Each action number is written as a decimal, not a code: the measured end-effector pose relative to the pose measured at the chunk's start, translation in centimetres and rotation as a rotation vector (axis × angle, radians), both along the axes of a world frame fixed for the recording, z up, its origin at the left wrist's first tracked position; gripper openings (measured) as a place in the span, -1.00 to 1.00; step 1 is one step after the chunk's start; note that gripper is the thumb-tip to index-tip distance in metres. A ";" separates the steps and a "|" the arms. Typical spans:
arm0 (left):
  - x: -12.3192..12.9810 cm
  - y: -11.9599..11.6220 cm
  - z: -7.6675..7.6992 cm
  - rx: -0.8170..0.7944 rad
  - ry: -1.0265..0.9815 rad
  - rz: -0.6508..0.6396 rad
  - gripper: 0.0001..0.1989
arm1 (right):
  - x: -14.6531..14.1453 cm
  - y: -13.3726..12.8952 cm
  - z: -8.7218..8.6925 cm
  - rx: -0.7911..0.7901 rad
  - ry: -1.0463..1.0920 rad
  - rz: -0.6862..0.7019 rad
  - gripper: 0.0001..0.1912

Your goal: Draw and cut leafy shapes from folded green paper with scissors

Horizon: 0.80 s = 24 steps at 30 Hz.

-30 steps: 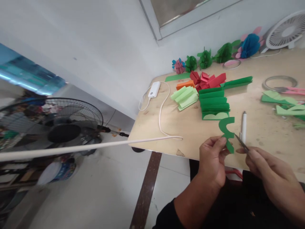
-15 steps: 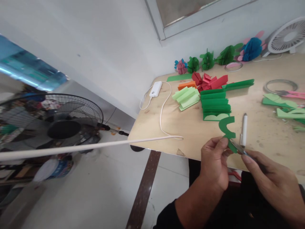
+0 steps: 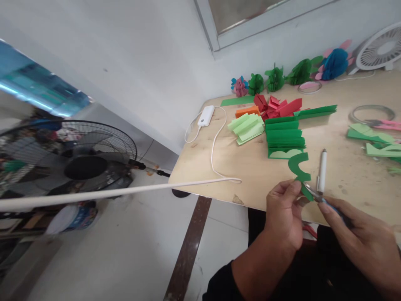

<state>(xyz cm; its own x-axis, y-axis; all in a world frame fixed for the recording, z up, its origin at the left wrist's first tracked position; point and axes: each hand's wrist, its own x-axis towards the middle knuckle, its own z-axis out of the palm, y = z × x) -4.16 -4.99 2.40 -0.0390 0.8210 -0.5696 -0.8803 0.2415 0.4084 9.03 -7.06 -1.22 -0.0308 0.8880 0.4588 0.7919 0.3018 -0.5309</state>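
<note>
At the lower right of the frame, the left hand [image 3: 283, 211] is closed in a pinch, thumb against fingers, on a curved green paper cutout [image 3: 294, 165]. The cutout stands up from the pinch, its upper part a C-shaped curve opening to the right, with a short tail hanging below the thumb. Further toward the lower right corner, the right hand [image 3: 360, 232] is curled around a pair of scissors [image 3: 336, 209]; the blades point left and meet the tail of the cutout, one of them passing across it. How far apart the blades stand is too small to tell

Just above the scissors lies a white pen [image 3: 322, 167] on the wooden table [image 3: 194, 167]. Right of the frame's centre, a dark green pleated stack [image 3: 283, 133] sits beyond the cutout, with light green pleated paper [image 3: 247, 128] to its left and red folded paper [image 3: 283, 108] behind it. Paper figures [image 3: 275, 79] line the wall at the upper right, near a white fan [image 3: 384, 48]. At the right edge, green paper scraps [image 3: 366, 133] lie beside pink-handled scissors [image 3: 390, 124]
</note>
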 end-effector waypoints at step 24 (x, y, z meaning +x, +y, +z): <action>0.1 -0.2 0.2 -0.006 -0.080 -0.008 -0.63 | -0.1 0.1 1.1 -0.165 0.122 -0.084 -0.49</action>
